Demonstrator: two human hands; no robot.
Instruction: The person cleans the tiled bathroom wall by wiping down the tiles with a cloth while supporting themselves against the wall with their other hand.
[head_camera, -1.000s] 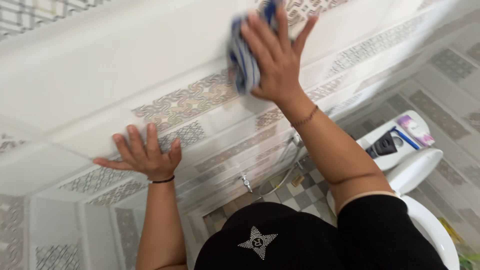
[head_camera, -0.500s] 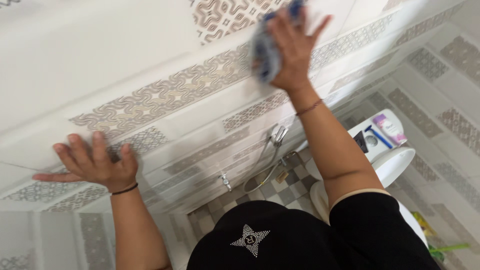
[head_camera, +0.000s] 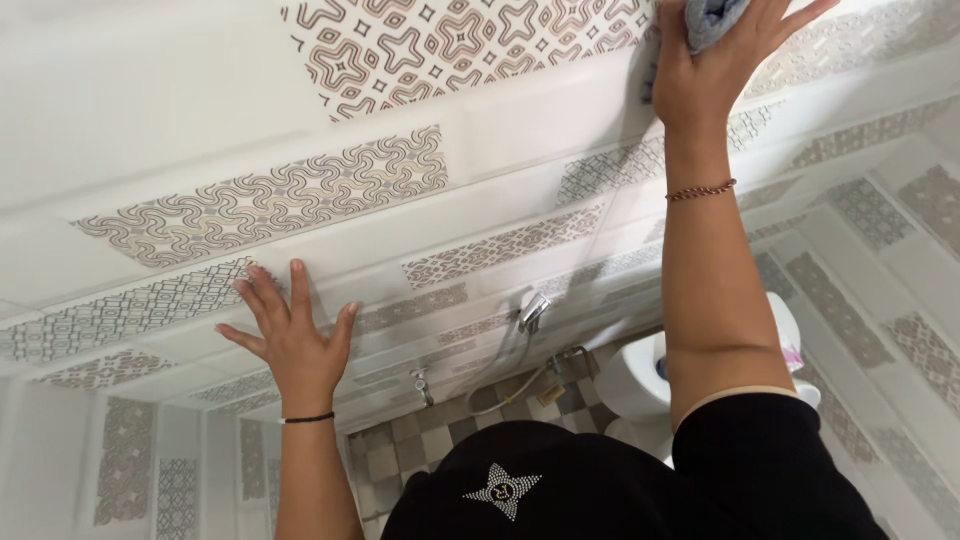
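Tile: glossy white wall (head_camera: 150, 110) w/ patterned bands in brown and grey — swirls, crosses, lattice; runs across whole upper view.
Cloth: blue-grey rag (head_camera: 712, 18), bunched, at top edge of view, pressed on wall; partly cut off by frame.
Right hand (head_camera: 705, 75): raised high, arm straight up; fingers spread and curled over the cloth, clamping it flat to the tile. Thin reddish braided bracelet (head_camera: 702, 190) on wrist.
Left hand (head_camera: 295, 345): nothing in it; palm flat on wall, fingers splayed apart, lower down and well apart from the right. Thin black band (head_camera: 308, 418) on wrist.
Hands, relation: far apart, both touching same wall, left low, right high.
Clothing: black top (head_camera: 640, 490), short sleeve on right arm; small studded star badge (head_camera: 502, 490) on the front.
Below, fixtures: chrome hand sprayer (head_camera: 533, 312) hangs on wall w/ pale hose (head_camera: 510, 385) looping down; small chrome tap (head_camera: 424, 385) to its left, near floor.
Toilet: white, (head_camera: 640, 375), right of hose, partly hidden behind right arm; sth pink at its far side, too small to tell.
Floor: checker tiles (head_camera: 400, 450), grey and beige, seen between left arm and black top.
Side wall, right: same white tile w/ grey patterned panels (head_camera: 900, 260).
View: steep angle, wall tilts across frame.
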